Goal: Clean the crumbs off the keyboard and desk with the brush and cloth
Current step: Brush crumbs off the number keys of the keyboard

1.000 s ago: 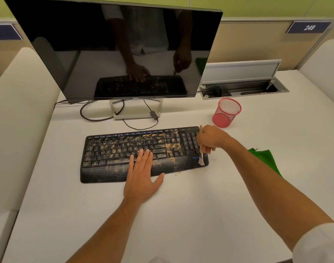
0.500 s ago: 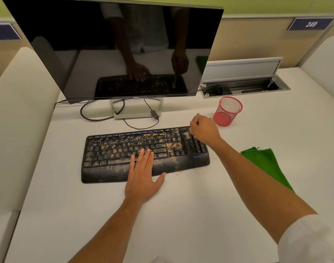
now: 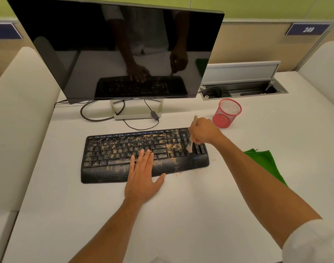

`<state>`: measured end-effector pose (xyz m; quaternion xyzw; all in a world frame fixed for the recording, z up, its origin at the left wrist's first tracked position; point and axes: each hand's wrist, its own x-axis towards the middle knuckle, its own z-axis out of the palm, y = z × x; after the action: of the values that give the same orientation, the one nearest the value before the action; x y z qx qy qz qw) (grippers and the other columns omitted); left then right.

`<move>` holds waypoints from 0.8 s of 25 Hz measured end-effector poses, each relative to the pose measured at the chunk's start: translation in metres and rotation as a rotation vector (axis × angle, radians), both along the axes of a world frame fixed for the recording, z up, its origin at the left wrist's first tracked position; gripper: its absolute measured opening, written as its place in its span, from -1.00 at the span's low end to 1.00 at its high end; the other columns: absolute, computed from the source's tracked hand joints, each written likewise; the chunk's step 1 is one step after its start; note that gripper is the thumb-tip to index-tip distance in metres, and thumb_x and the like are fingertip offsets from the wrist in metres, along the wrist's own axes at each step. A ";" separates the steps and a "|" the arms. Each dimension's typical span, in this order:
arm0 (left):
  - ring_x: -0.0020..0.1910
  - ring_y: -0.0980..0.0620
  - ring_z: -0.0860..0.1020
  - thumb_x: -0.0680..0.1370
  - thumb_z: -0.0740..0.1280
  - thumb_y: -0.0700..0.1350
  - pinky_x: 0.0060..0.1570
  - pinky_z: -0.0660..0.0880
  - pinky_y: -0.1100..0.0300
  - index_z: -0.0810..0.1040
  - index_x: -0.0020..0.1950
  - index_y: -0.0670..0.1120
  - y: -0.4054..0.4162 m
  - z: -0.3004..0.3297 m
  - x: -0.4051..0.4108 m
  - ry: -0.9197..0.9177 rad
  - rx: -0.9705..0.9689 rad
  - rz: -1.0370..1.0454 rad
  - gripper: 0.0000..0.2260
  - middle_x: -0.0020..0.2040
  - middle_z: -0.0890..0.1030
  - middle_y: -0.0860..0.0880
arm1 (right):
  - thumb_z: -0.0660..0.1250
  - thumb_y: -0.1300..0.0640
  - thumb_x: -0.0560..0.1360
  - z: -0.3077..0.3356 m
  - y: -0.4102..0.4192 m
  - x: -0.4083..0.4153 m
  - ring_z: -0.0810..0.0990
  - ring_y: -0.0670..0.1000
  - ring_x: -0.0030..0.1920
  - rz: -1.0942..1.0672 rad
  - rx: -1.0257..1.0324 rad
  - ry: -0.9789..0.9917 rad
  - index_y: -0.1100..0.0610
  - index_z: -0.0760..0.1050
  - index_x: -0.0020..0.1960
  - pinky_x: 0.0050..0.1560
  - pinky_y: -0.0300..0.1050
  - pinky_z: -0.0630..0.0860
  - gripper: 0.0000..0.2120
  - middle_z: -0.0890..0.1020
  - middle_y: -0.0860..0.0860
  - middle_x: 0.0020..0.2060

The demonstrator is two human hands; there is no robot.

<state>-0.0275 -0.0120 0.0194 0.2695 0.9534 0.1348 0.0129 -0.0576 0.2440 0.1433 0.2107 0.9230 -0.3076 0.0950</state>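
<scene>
The brush [image 3: 191, 138] stands steeply over the number pad at the right end of the keyboard [image 3: 143, 154], its long axis running from the pale handle tip, which pokes up and away above the knuckles, down toward the person to the light bristles, which touch the keys. The right hand [image 3: 205, 133] has its fingers curled round the handle in a fist. The keyboard lies with its long axis left to right across the white table [image 3: 181, 215], parallel to the table's near edge, its wrist rest toward the person. Tan crumbs [image 3: 173, 147] are scattered over most of the keys and the middle of the wrist rest, thickest just left of the number pad; a few lie on the table by the keyboard's right front corner. The left hand [image 3: 143, 179] lies flat, fingers straight and close together, thumb spread out, palm across the wrist rest and fingertips on the lower key rows. The green cloth [image 3: 264, 164] lies on the table to the right of the keyboard, partly hidden by the right forearm. Behind the keyboard stand a dark monitor [image 3: 115, 48] and a red mesh cup [image 3: 227, 113].
</scene>
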 end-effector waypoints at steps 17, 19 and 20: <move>0.59 0.07 -0.19 0.58 0.05 0.33 0.54 -0.25 -0.04 0.04 0.62 -0.11 0.000 -0.001 -0.001 0.003 0.005 -0.011 -0.26 0.62 0.02 -0.01 | 0.09 -0.01 0.69 -0.004 0.012 0.025 0.53 0.14 -0.16 0.275 0.354 -0.013 0.16 0.40 -0.04 -0.17 -0.04 0.40 -0.73 0.51 0.05 -0.23; 0.58 0.08 -0.21 0.58 0.04 0.33 0.54 -0.26 -0.04 0.03 0.62 -0.10 0.000 -0.001 -0.001 0.002 0.003 -0.012 -0.26 0.62 0.00 -0.01 | 0.13 0.06 0.66 -0.010 0.014 0.022 0.60 0.14 -0.23 0.182 0.240 -0.060 0.24 0.47 -0.12 -0.23 -0.05 0.48 -0.69 0.58 0.07 -0.30; 0.58 0.08 -0.21 0.58 0.03 0.33 0.54 -0.26 -0.04 0.02 0.62 -0.10 0.000 -0.001 -0.001 0.003 0.005 -0.010 -0.26 0.62 0.00 -0.01 | 0.15 0.11 0.65 -0.013 0.015 0.023 0.64 0.10 -0.31 0.145 0.156 -0.115 0.26 0.51 -0.16 -0.29 -0.08 0.52 -0.68 0.63 0.07 -0.34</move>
<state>-0.0283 -0.0123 0.0187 0.2748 0.9517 0.1366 0.0114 -0.0347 0.2585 0.1306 0.1672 0.9500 -0.2147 0.1531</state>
